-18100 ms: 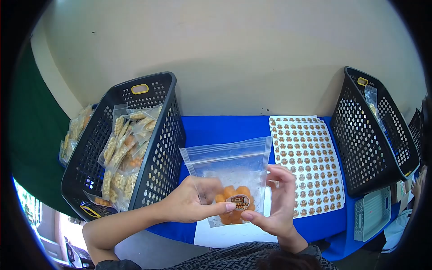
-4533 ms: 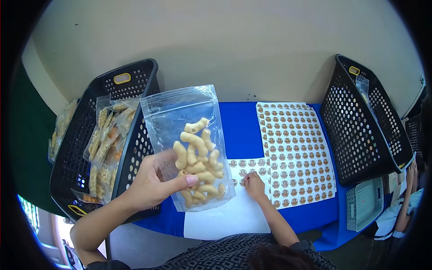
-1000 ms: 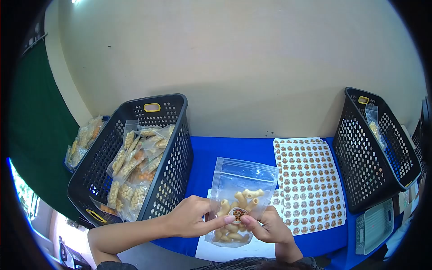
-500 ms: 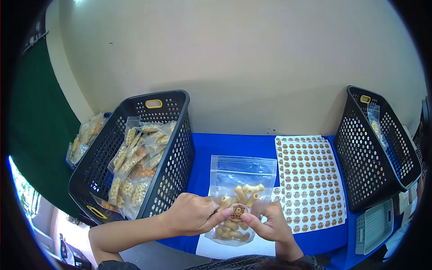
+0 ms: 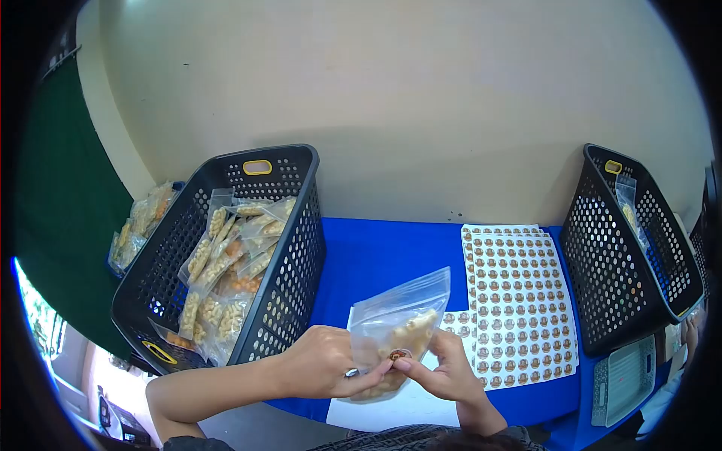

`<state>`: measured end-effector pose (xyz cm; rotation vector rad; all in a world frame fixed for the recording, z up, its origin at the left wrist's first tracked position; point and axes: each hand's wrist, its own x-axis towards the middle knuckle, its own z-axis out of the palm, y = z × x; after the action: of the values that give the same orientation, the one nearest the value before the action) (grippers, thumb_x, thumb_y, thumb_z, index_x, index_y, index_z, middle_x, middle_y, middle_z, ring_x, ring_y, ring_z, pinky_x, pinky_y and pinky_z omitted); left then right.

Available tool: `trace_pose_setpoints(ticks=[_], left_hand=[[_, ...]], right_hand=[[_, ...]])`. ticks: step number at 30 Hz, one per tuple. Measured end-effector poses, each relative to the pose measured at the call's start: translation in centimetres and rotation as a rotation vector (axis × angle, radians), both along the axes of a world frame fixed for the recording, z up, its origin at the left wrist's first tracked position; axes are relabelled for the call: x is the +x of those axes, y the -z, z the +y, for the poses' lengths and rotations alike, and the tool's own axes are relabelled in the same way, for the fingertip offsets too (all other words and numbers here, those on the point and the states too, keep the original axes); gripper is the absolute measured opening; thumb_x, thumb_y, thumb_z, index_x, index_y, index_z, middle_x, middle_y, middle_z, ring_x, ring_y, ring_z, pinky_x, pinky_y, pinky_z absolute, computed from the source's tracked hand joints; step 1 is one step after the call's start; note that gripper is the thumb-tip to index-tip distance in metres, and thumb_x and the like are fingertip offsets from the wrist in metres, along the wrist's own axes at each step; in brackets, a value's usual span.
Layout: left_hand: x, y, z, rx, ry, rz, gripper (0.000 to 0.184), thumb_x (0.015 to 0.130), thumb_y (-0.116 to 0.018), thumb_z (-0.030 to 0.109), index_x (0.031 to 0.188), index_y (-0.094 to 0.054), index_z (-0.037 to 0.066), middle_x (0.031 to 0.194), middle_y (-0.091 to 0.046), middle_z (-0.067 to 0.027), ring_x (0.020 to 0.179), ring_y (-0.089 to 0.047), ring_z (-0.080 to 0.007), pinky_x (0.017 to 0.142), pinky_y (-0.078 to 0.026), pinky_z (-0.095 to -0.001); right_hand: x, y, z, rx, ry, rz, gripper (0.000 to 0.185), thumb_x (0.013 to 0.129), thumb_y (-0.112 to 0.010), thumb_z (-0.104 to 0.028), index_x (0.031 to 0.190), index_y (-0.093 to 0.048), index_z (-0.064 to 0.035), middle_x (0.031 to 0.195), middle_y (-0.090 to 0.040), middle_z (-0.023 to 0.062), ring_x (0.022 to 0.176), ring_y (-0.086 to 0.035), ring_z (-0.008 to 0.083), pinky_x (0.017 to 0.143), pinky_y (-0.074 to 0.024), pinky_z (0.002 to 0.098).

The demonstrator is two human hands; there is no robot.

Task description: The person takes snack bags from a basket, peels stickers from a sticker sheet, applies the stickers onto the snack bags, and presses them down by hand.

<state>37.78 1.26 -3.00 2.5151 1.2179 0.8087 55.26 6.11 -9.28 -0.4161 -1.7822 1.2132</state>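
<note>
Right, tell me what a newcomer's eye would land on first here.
Probably the clear zip bag of pale snacks at lower centre, held by the left hand and right hand, both thumbs at its round sticker. Next, likely the big black basket on the left, with bagged snacks heaped inside, and the sticker sheets on the blue cloth, right of centre.

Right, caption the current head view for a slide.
Left hand and right hand hold a clear plastic zip bag of pale snack pieces, thumbs at its round brown sticker.
</note>
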Motion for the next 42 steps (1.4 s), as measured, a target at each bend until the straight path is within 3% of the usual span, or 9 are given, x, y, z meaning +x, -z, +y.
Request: trace_pose_setpoints(ticks=[3,7,16,22,29,31,35,38,42], left_hand=[[0.0,-0.1,-0.1,-0.104,0.029,-0.140,0.018,0.075,-0.057,0.019,0.068,-0.062,0.002,0.060,-0.057,-0.0080,0.046,-0.052,-0.0215,0.041,-0.040,-0.0281],[-0.5,-0.5,0.6,-0.331,0.030,-0.146,0.025,0.074,-0.059,0.023,0.078,-0.061,-0.002,0.076,-0.060,-0.0123,0.059,-0.057,-0.0222,0.049,-0.045,-0.0269],[-0.4,-0.8,0.8,-0.687,-0.020,-0.380,0.036,0.072,-0.064,0.025,0.091,-0.057,-0.005,0.081,-0.060,-0.0127,0.073,-0.058,-0.0160,0.066,-0.048,-0.0278],[-0.3,-0.5,1.1,-0.589,0.036,-0.392,0.027,0.069,-0.065,0.015,0.091,-0.058,0.000,0.079,-0.060,-0.0086,0.073,-0.058,-0.0144,0.068,-0.047,-0.0278],[-0.3,-0.9,0.8,-0.509,0.042,-0.274,0.026,0.069,-0.066,0.016,0.088,-0.058,0.000,0.076,-0.060,-0.0076,0.069,-0.057,-0.0136,0.066,-0.046,-0.0256],[-0.1,-0.8,0.7,-0.564,0.035,-0.251,0.026,0.069,-0.065,0.017,0.088,-0.058,0.000,0.076,-0.060,-0.0082,0.068,-0.057,-0.0131,0.064,-0.046,-0.0254],[0.2,-0.8,0.6,-0.539,-0.042,-0.356,0.026,0.071,-0.064,0.019,0.088,-0.057,0.000,0.075,-0.060,-0.0097,0.066,-0.058,-0.0128,0.061,-0.047,-0.0250],[0.6,-1.2,0.3,-0.591,-0.104,-0.321,0.027,0.073,-0.062,0.020,0.090,-0.056,0.000,0.073,-0.060,-0.0107,0.064,-0.058,-0.0138,0.061,-0.047,-0.0254],[0.4,-1.2,0.3,-0.587,-0.134,-0.354,0.024,0.074,-0.061,0.019,0.088,-0.056,-0.001,0.070,-0.060,-0.0122,0.062,-0.058,-0.0149,0.059,-0.046,-0.0257]], right_hand=[[0.1,-0.1,-0.8,-0.310,-0.108,0.093,0.020,0.074,-0.061,-0.009,0.089,-0.057,0.0041,0.077,-0.061,0.0100,0.070,-0.057,0.0113,0.061,-0.0435,0.0215],[0.2,-0.1,-0.4,-0.297,-0.104,0.186,0.019,0.072,-0.062,-0.006,0.088,-0.058,0.0038,0.078,-0.062,0.0100,0.070,-0.058,0.0107,0.062,-0.0462,0.0223],[0.5,-0.3,-0.4,-0.257,-0.045,0.167,0.025,0.065,-0.069,-0.006,0.087,-0.061,0.0026,0.077,-0.063,0.0091,0.067,-0.059,0.0119,0.060,-0.0475,0.0228],[0.8,0.5,-0.3,-0.380,-0.182,0.214,0.022,0.065,-0.068,-0.003,0.084,-0.057,0.0008,0.081,-0.058,0.0090,0.076,-0.055,0.0121,0.070,-0.0432,0.0254],[0.2,1.6,0.2,-0.209,-0.157,0.249,0.017,0.063,-0.070,-0.007,0.073,-0.057,-0.0020,0.074,-0.057,0.0077,0.068,-0.053,0.0121,0.063,-0.0412,0.0238],[0.1,1.2,-0.4,-0.219,-0.110,0.228,0.013,0.067,-0.067,-0.007,0.075,-0.059,-0.0006,0.071,-0.057,0.0059,0.065,-0.053,0.0104,0.059,-0.0403,0.0230],[0.0,0.0,-1.1,-0.353,-0.045,0.242,0.024,0.075,-0.058,-0.005,0.097,-0.055,0.0032,0.083,-0.060,0.0072,0.079,-0.056,0.0113,0.070,-0.0440,0.0252],[0.3,-0.4,-1.2,-0.569,-0.158,0.238,0.031,0.074,-0.056,-0.004,0.103,-0.049,0.0056,0.093,-0.056,0.0139,0.086,-0.055,0.0171,0.074,-0.0446,0.0266],[0.4,-0.5,-0.7,-0.482,-0.321,0.300,0.040,0.078,-0.055,-0.010,0.113,-0.042,0.0042,0.106,-0.052,0.0125,0.097,-0.050,0.0151,0.082,-0.0399,0.0274]])
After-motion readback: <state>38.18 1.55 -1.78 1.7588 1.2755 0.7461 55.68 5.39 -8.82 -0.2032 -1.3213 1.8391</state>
